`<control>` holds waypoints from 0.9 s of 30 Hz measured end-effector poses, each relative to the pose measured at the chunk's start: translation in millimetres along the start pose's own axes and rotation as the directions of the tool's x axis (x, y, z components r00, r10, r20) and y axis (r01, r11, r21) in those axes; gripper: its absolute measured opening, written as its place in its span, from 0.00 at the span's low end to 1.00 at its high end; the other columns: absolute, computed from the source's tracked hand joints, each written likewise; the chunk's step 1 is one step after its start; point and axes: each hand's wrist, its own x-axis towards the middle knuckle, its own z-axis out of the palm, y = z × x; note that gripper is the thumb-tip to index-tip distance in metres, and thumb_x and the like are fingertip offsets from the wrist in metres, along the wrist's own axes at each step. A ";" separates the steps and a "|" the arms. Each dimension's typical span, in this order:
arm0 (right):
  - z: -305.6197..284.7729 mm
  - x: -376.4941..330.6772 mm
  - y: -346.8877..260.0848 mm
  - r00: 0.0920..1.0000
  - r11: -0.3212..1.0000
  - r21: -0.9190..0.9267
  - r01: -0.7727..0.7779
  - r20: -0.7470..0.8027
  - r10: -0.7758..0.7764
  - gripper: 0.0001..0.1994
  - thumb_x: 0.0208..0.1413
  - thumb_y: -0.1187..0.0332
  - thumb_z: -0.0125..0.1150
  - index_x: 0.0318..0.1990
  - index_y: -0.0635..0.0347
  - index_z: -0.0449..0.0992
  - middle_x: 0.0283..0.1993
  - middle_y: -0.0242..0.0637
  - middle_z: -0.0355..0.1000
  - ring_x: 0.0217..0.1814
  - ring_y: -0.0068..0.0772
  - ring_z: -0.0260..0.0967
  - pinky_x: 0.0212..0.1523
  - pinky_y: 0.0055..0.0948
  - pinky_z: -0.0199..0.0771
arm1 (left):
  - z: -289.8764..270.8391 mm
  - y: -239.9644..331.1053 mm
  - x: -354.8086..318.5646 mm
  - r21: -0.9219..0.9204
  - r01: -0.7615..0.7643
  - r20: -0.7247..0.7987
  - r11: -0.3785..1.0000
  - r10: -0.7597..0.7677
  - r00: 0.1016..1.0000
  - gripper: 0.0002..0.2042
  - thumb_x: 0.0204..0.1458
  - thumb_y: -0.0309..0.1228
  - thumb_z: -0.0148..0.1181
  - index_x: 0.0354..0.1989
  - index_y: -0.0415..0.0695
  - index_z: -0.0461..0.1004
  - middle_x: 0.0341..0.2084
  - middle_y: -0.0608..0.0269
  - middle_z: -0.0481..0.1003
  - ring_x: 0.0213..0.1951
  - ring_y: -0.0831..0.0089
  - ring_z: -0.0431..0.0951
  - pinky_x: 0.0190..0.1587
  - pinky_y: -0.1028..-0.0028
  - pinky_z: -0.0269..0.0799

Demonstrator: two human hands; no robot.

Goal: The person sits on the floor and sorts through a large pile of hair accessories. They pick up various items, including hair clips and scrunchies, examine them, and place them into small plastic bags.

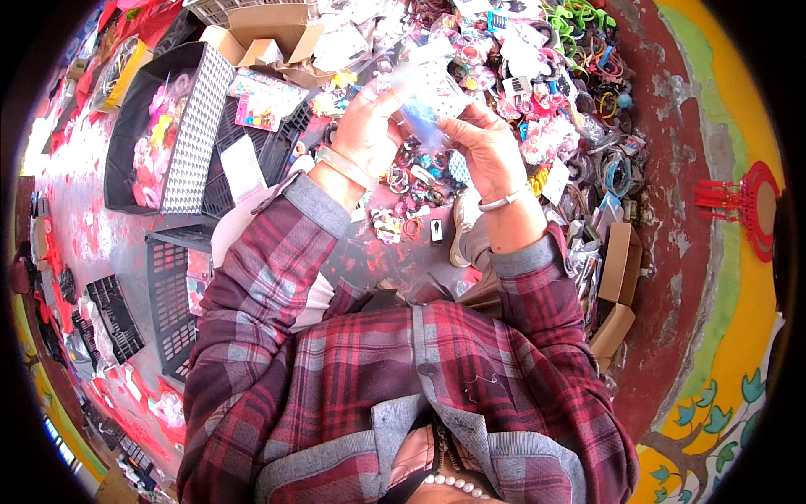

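Observation:
My left hand and my right hand are raised in front of me, both closed on a clear plastic packet. A blurred blue patch shows in the packet, and its exact contents cannot be made out. The thumb and fingers of my right hand pinch its right edge. My left hand grips it from the other side, its fingertips partly hidden. Beyond and below the packet lies a large heap of hair ties and small accessories, many in clear wrapping.
A black bin with a checked side holds pink and red items at left. Black plastic crates stand nearby. Open cardboard boxes lie at the back and at right. A painted wall borders the right.

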 end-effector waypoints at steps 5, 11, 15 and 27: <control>-9.9 1.4 -4.7 0.998 0.975 -0.220 -0.009 0.053 0.021 0.15 0.43 0.75 0.60 0.41 0.65 0.73 0.35 0.32 0.73 0.34 0.21 0.68 0.37 0.21 0.65 | 8.5 -4.4 0.3 -0.042 0.008 -0.007 0.999 -0.009 1.000 0.12 0.52 0.26 0.50 0.45 0.39 0.67 0.37 0.61 0.73 0.39 0.71 0.73 0.43 0.69 0.69; -6.9 -1.0 -2.1 0.999 0.963 -0.268 -0.034 0.010 0.038 0.11 0.41 0.72 0.63 0.34 0.66 0.76 0.30 0.31 0.73 0.33 0.20 0.66 0.39 0.20 0.63 | 2.2 0.6 -0.2 -0.005 -0.001 0.017 1.000 0.001 1.000 0.12 0.49 0.25 0.55 0.43 0.39 0.68 0.35 0.61 0.72 0.39 0.72 0.73 0.43 0.72 0.69; -0.5 -4.5 -3.8 1.000 0.987 -0.160 -0.009 -0.026 0.005 0.08 0.44 0.75 0.62 0.34 0.65 0.76 0.30 0.30 0.73 0.32 0.19 0.67 0.39 0.19 0.64 | 9.2 0.9 -2.3 0.006 0.004 0.038 1.000 -0.004 0.999 0.14 0.48 0.24 0.57 0.44 0.41 0.67 0.35 0.64 0.72 0.39 0.73 0.72 0.42 0.73 0.69; 11.5 -0.9 20.0 0.977 0.997 0.039 0.070 -0.203 -0.061 0.08 0.46 0.74 0.61 0.35 0.62 0.73 0.27 0.27 0.70 0.26 0.15 0.63 0.26 0.17 0.61 | 10.3 -14.9 -8.3 0.124 0.044 0.089 0.991 -0.055 0.994 0.15 0.48 0.22 0.55 0.46 0.41 0.65 0.39 0.64 0.71 0.43 0.74 0.71 0.48 0.72 0.66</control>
